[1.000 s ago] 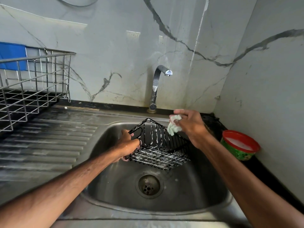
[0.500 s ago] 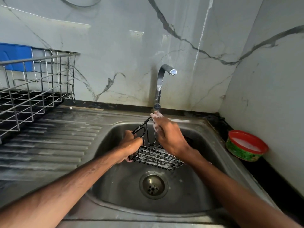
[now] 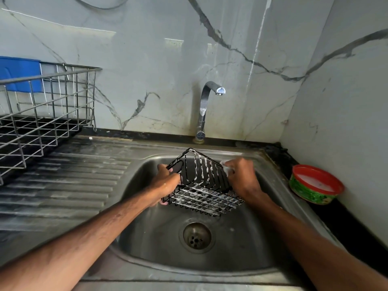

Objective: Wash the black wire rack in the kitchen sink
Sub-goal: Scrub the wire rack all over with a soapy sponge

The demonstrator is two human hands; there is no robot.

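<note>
Soap foam streaks the black wire rack point(image 3: 204, 185), which is held tilted above the steel sink point(image 3: 237, 255), over the far half of the basin and clear of the drain point(image 3: 197, 235). The left hand point(image 3: 165, 184) is closed around the rack's left end, fingers curled through the wires beside a looped handle. The right hand point(image 3: 241, 177) presses against the rack's right side, gripping a small pale scrubbing cloth point(image 3: 225, 168) whose edge shows between the fingers and the wires; most of the cloth is hidden by the hand. Both forearms reach in from the near edge of the frame.

Behind the sink, a chrome tap point(image 3: 204, 108) rises against the marbled wall, its spout pointing right, with no visible stream. On the dark desk to the right stands a round green tub with a red rim point(image 3: 316, 184), filled with something whitish. To the left, past the ribbed drainboard point(image 3: 63, 185), sits a metal wire dish rack point(image 3: 42, 114), with a blue plastic item point(image 3: 20, 72) standing at its far side.
</note>
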